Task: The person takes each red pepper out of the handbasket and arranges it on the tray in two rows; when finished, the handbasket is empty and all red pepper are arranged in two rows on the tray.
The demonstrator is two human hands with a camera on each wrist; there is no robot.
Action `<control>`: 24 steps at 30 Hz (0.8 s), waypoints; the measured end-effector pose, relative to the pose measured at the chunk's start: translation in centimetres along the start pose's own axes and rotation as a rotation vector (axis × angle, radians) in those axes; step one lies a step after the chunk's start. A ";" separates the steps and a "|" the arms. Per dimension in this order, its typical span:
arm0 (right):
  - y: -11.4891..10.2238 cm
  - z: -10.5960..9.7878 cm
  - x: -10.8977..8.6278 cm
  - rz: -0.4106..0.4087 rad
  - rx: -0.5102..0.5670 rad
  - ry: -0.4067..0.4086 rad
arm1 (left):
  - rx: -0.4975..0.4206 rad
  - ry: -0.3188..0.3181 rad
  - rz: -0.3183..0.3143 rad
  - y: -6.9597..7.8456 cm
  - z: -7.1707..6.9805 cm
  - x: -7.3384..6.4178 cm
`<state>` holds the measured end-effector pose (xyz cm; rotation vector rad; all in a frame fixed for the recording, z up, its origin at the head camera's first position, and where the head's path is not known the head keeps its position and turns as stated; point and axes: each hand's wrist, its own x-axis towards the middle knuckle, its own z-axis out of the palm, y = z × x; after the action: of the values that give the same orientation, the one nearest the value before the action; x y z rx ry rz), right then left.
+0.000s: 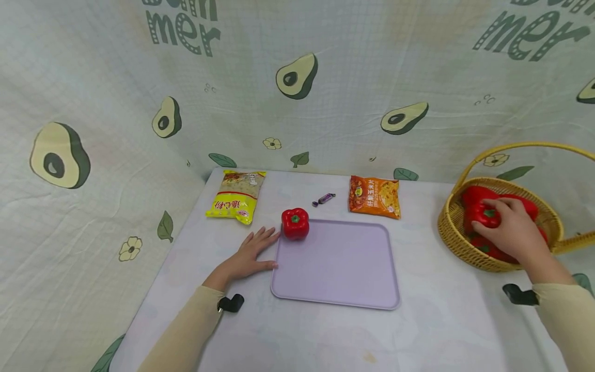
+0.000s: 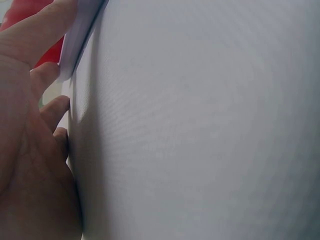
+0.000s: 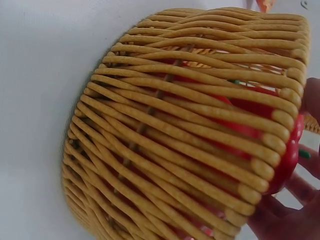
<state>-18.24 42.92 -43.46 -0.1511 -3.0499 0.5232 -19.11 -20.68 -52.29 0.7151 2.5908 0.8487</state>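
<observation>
At the right, my right hand [image 1: 513, 232] reaches into a yellow wicker basket [image 1: 457, 248] and grips a red bell pepper [image 1: 482, 216] by its sides. Its green stem shows between thumb and fingers. More red peppers [image 1: 490, 250] lie around and beneath it. In the right wrist view, the basket's woven wall [image 3: 165, 115] hides part of the gripped pepper [image 3: 289, 167]. My left hand [image 1: 245, 261] lies spread on the table, thumb and fingertips at the left rim of a lilac tray [image 1: 334, 263]. Another red bell pepper [image 1: 295, 224] sits in the tray's upper left corner.
Behind the tray lie a yellow pasta bag [image 1: 236, 196], a purple wrapped candy [image 1: 324, 200] and an orange snack packet [image 1: 374, 197]. The basket's tall handle [image 1: 530, 145] arches over it. A cloth printed with avocados [image 1: 297, 76] hangs behind the table.
</observation>
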 end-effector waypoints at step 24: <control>-1.1 -1.0 -1.0 -0.025 -0.005 0.087 | 0.007 -0.001 0.002 -0.1 0.1 0.1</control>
<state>-17.30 42.11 -42.17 -0.1325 -2.9646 0.4936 -19.21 -20.69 -52.47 0.7204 2.5933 0.8402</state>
